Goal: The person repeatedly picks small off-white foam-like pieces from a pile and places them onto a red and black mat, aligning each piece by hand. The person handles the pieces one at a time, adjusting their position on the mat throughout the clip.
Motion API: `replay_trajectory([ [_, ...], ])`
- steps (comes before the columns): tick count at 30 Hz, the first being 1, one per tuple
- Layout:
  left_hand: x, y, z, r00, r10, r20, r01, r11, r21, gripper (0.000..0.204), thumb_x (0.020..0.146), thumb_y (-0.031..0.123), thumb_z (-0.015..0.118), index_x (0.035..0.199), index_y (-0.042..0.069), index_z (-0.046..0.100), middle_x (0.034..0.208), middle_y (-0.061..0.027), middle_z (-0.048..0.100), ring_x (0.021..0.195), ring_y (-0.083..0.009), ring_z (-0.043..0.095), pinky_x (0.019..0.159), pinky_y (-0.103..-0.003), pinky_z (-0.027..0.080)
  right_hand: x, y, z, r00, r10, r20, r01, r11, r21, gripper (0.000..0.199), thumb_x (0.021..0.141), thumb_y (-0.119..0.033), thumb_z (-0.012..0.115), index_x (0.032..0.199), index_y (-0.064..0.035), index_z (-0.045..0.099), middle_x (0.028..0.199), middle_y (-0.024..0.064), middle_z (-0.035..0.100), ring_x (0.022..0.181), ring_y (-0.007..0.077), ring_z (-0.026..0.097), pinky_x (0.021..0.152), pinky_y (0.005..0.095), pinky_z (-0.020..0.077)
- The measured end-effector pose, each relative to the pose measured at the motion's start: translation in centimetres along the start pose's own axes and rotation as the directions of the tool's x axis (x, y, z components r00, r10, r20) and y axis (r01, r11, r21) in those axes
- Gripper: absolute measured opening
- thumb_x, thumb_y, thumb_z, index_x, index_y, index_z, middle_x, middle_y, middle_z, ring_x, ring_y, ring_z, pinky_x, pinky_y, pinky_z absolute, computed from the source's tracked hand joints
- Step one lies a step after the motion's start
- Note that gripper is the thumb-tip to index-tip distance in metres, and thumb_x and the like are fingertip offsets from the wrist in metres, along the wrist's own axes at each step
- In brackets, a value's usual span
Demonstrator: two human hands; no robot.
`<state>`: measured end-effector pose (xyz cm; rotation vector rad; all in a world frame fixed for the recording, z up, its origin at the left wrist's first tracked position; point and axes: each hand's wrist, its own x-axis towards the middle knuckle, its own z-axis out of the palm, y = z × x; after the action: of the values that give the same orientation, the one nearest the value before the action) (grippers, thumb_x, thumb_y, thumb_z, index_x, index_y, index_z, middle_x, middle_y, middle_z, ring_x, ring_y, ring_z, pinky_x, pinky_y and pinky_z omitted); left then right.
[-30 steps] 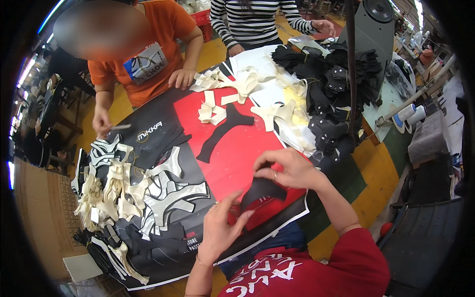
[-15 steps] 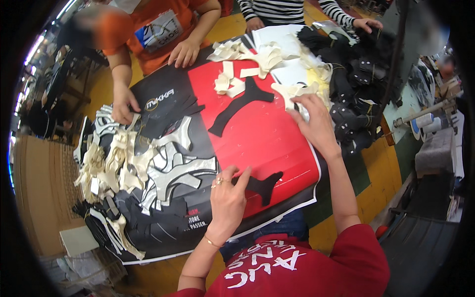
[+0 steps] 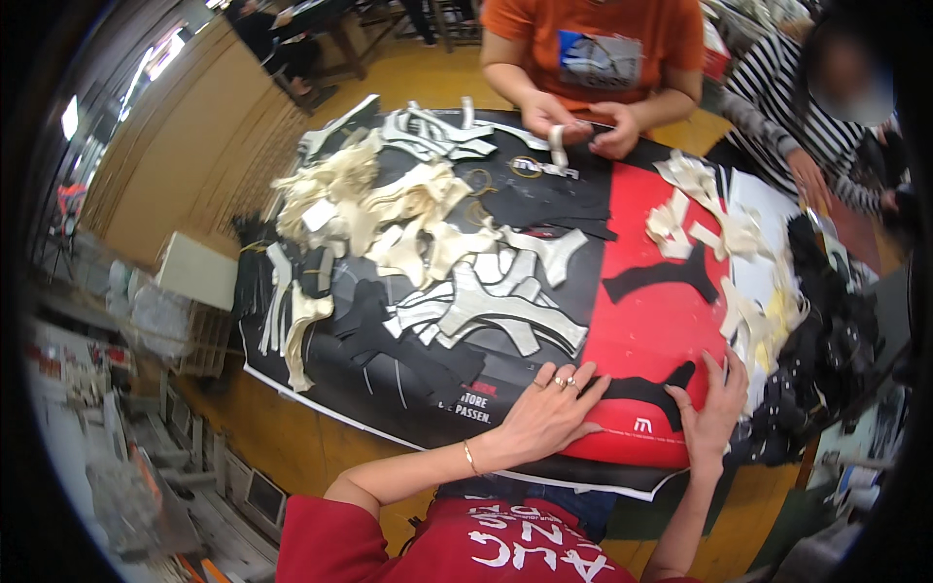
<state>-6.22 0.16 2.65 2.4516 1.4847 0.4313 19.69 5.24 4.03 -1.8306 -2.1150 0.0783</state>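
Note:
A dark Y-shaped cut piece of material lies on the red part of the sheet, between my hands. My left hand rests flat at its left end, fingers spread and fingertips touching the edge. At its right end is my right hand, thumb by the piece's forked tip, fingers stretched apart; nothing shows gripped in it. Farther up the red area lies a second dark piece. Just beyond my right hand sit cream cut pieces.
White-and-black layered pieces and a heap of cream pieces cover the left side. Dark bundles crowd the right edge. Across the table, a person in orange holds a small cream strip; another wears stripes.
The view has swung left. My right hand has left the cream pieces and come back to the near dark piece. The person in orange has brought both hands together around a cream strip.

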Motion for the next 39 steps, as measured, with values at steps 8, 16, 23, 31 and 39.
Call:
replay_trajectory([
  [8,-4.0,-0.3,-0.4,0.958,-0.167,-0.234,0.147,0.984,-0.101,0.041,0.092,0.039,0.067,0.126,0.016,0.066,0.14,-0.011,0.053,0.136,-0.0281,0.045,0.119,-0.053,0.017,1.7,-2.2,-0.9,0.992,-0.093,0.087,0.086,0.993,0.081,0.05,0.081,-0.026,0.08,0.123,-0.0048,0.063,0.143,0.0175,0.046,0.135,0.0381,0.041,0.112,0.0485,0.0331],
  [16,-6.1,-8.2,-6.3,0.572,-0.522,-0.633,0.45,0.845,-0.29,0.03,0.086,0.018,0.073,0.115,0.011,0.069,0.128,-0.0133,0.061,0.121,-0.031,0.056,0.112,-0.052,0.028,7.8,-14.0,-1.3,0.832,-0.549,-0.08,0.54,0.768,0.343,0.026,0.084,-0.018,0.076,0.106,-0.0062,0.07,0.109,0.0094,0.068,0.102,0.0291,0.063,0.09,0.0403,0.0471],
  [23,-8.6,-9.8,-6.8,0.301,-0.665,-0.684,0.379,0.741,-0.554,0.023,0.087,0.006,0.07,0.11,0.005,0.07,0.123,-0.0138,0.063,0.114,-0.0295,0.061,0.1,-0.04,0.044,11.9,-28.2,8.1,0.537,-0.841,-0.065,0.783,0.469,0.409,0.025,0.084,-0.024,0.076,0.102,-0.0081,0.07,0.102,0.008,0.065,0.102,0.0266,0.06,0.087,0.0393,0.0451],
  [31,-10.7,-11.4,-6.4,0.25,-0.718,-0.65,0.388,0.689,-0.612,0.021,0.087,0.004,0.067,0.108,0.003,0.07,0.118,-0.0139,0.065,0.11,-0.0293,0.063,0.097,-0.039,0.046,13.4,-30.3,11.5,0.523,-0.851,-0.046,0.813,0.481,0.327,0.02,0.091,-0.024,0.066,0.097,-0.005,0.065,0.092,0.0085,0.064,0.095,0.0252,0.06,0.086,0.0387,0.0432],
  [39,-8.9,-15.0,-7.5,0.269,-0.792,-0.548,0.183,0.601,-0.778,0.028,0.092,0.011,0.067,0.117,0.0,0.065,0.116,-0.0155,0.065,0.107,-0.0278,0.064,0.092,-0.038,0.049,16.2,-30.4,10.1,0.733,-0.593,0.333,-0.149,0.337,0.929,0.026,0.106,-0.03,0.049,0.106,-0.0067,0.06,0.103,0.0059,0.068,0.101,0.0131,0.063,0.086,0.0289,0.0459],
])
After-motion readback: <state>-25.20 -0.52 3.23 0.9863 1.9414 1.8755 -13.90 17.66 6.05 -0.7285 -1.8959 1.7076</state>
